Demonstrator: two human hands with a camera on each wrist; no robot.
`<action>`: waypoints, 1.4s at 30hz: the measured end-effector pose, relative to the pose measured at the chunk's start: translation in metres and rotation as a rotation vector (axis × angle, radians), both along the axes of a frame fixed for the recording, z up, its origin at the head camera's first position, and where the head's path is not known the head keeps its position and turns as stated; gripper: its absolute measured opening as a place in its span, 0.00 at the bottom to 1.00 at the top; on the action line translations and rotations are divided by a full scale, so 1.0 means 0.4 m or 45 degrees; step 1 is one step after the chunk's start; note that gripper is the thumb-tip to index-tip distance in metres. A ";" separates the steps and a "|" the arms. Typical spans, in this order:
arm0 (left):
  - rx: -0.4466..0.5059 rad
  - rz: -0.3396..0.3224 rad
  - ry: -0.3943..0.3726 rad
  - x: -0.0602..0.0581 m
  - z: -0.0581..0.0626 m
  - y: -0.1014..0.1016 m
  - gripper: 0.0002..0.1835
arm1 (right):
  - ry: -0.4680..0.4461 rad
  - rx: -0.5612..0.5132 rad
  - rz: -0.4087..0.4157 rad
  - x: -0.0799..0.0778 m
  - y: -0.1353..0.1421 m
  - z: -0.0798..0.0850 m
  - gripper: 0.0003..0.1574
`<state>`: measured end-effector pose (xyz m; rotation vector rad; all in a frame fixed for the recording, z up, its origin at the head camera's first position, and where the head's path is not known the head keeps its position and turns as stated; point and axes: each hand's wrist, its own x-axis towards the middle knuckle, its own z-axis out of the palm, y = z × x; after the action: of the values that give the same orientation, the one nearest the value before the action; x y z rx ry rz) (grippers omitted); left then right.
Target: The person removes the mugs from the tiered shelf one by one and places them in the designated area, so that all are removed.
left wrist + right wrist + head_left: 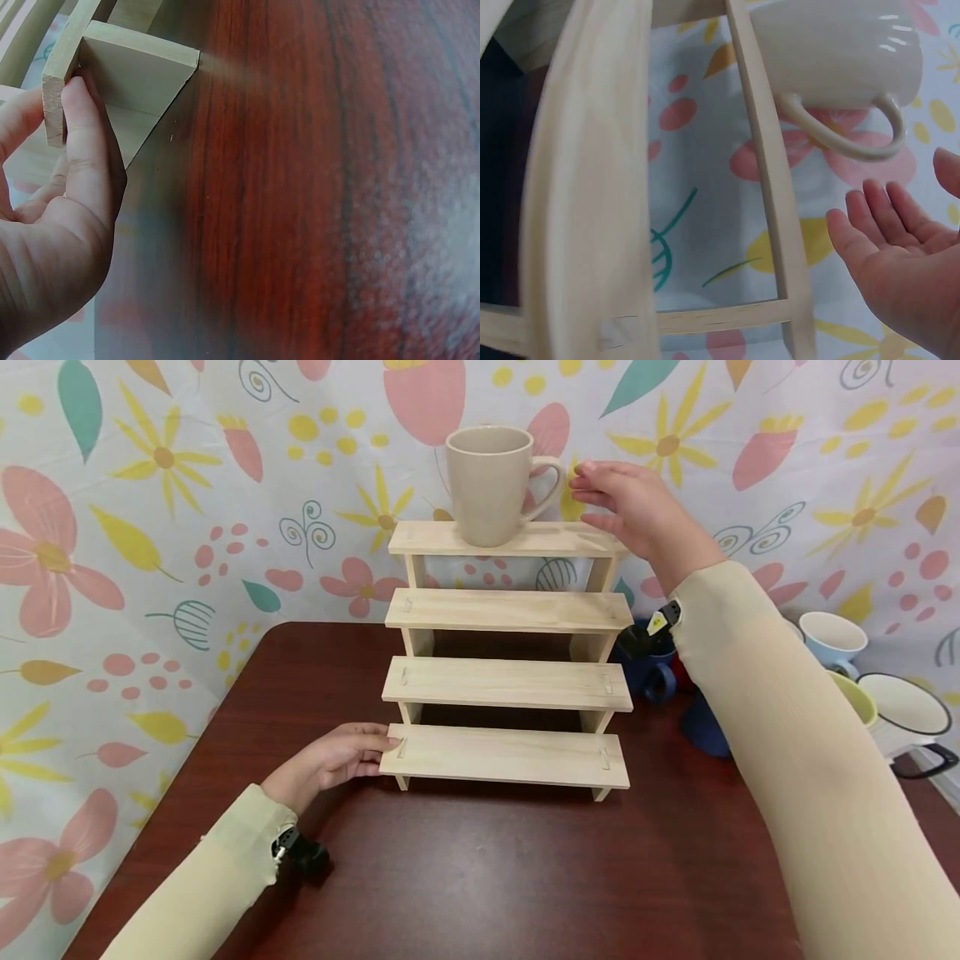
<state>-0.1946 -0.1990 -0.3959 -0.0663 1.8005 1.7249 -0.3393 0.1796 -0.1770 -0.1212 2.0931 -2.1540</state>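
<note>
A beige mug (489, 485) stands upright on the top step of a light wooden tiered shelf (506, 683), its handle pointing right. My right hand (626, 506) hovers just right of that handle, fingers extended and holding nothing. In the right wrist view the mug (840, 52) and its handle lie beyond the spread fingertips, with a gap between. My left hand (348, 756) pinches the left end of the lowest step. The left wrist view shows thumb and fingers of the left hand (67, 202) on either side of the board's end (54, 112).
Several cups stand right of the shelf, partly behind my right arm: a dark blue mug (648, 664), a light blue cup (832, 635), and a white mug with a black rim (903, 714). The shelf stands on a dark red-brown table (480, 877) before a flowered cloth (247, 493).
</note>
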 end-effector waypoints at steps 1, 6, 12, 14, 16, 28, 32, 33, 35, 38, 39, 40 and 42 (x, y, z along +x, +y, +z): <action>-0.002 -0.004 0.001 0.001 -0.001 -0.001 0.20 | -0.003 0.003 0.012 -0.004 -0.002 0.003 0.35; -0.002 -0.002 0.004 0.003 -0.004 -0.003 0.18 | -0.018 0.046 0.060 -0.022 -0.022 0.018 0.34; -0.004 -0.010 0.001 0.003 -0.002 0.001 0.20 | -0.048 0.059 0.105 -0.035 -0.047 0.025 0.27; -0.005 -0.012 0.000 0.004 0.002 0.002 0.21 | -0.052 0.055 0.114 -0.038 -0.053 0.024 0.21; -0.004 -0.022 0.005 0.004 0.007 0.003 0.22 | -0.049 0.060 0.118 -0.039 -0.057 0.023 0.16; 0.021 -0.045 0.007 0.004 0.005 0.004 0.25 | 0.012 -0.034 0.220 -0.020 -0.025 0.004 0.14; 0.027 -0.044 0.012 0.004 0.005 0.003 0.26 | 0.045 -0.068 0.268 0.000 -0.012 0.000 0.11; 0.027 -0.044 0.012 0.004 0.005 0.003 0.25 | 0.051 -0.073 0.270 0.005 -0.011 -0.001 0.10; 0.027 -0.038 0.011 0.004 0.006 0.002 0.25 | 0.055 -0.089 0.265 0.015 -0.013 -0.002 0.09; 0.028 -0.036 0.010 0.004 0.005 0.003 0.25 | 0.039 -0.097 0.242 0.026 -0.020 0.000 0.09; 0.029 -0.033 0.009 0.004 0.005 0.003 0.24 | 0.031 -0.095 0.236 0.029 -0.023 0.001 0.09; 0.031 -0.033 0.010 0.004 0.005 0.003 0.24 | 0.022 -0.098 0.232 0.031 -0.026 0.003 0.10; 0.031 -0.031 0.011 0.003 0.005 0.003 0.23 | -0.002 -0.097 0.217 0.036 -0.033 0.007 0.10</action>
<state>-0.1935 -0.1979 -0.3940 -0.0262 1.7791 1.7321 -0.3248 0.1664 -0.1741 -0.2947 1.9239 -2.1315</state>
